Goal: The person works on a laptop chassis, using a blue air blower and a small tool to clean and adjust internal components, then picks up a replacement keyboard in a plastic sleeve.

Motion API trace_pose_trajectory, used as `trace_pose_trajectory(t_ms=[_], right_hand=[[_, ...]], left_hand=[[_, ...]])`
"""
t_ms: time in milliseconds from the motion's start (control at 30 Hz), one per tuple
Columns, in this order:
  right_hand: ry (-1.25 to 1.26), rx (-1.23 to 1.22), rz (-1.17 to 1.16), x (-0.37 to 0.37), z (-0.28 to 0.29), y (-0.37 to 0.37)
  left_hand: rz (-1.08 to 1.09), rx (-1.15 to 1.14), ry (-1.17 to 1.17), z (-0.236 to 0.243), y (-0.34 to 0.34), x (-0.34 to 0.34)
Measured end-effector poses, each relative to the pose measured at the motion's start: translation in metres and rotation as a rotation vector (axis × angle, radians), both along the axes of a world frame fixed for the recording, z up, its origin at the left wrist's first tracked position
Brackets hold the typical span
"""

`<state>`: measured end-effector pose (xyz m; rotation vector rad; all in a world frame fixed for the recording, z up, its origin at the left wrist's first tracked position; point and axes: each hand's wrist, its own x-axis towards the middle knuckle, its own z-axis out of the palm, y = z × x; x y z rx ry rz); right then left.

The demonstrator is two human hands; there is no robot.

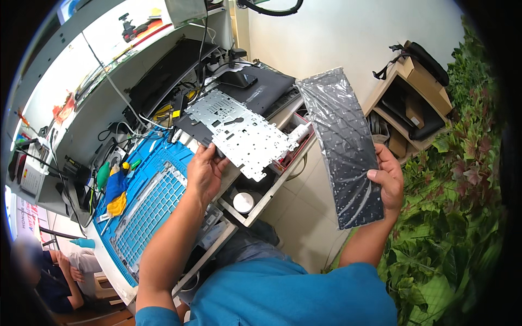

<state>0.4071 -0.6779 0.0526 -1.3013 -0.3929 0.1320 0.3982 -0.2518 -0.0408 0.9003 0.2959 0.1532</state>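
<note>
In my right hand (387, 179) is a black laptop keyboard (342, 146) wrapped in clear crinkled plastic, pinched at its right edge with the thumb in front. It is held upright over the floor, to the right of the desk. My left hand (205, 171) is closed on the near-left edge of a silver perforated metal plate (239, 133). Under the plate lies a dark flat panel (193, 127), partly hidden. A laptop palm-rest frame with key openings (149, 209) lies on the blue work mat (122, 239), left of my left forearm.
A dark laptop (266, 89) bears a black phone (237, 80) behind the plate. Below, an open drawer holds a white round container (243, 202). Cables and a green blower (103, 176) crowd the desk's left. Cardboard boxes (405, 103) and leafy greenery (457, 217) stand right. A seated person (60, 271) is lower left.
</note>
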Motion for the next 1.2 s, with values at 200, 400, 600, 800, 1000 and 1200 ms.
trace_pose_trajectory(t_ms=[200, 400, 600, 800, 1000, 1200], right_hand=[[0.004, 0.062, 0.07, 0.004, 0.002, 0.039], [0.022, 0.096, 0.166, 0.016, -0.001, 0.079], [-0.075, 0.088, 0.213, 0.015, 0.011, 0.106], [-0.167, 0.089, 0.284, -0.008, 0.021, 0.182], [-0.217, 0.186, 0.653, -0.026, 0.017, 0.27], [-0.248, 0.019, 0.743, -0.085, 0.028, 0.36]], left_hand=[[0.035, 0.046, 0.127, 0.007, -0.005, -0.001], [-0.046, 0.085, 0.19, 0.031, 0.006, -0.022], [-0.084, 0.385, 0.211, 0.066, 0.035, -0.065], [-0.206, 0.413, -0.147, 0.124, 0.033, -0.109], [0.005, 0.259, -0.429, 0.137, 0.055, -0.134], [0.136, -0.111, -0.666, 0.133, 0.102, -0.163]])
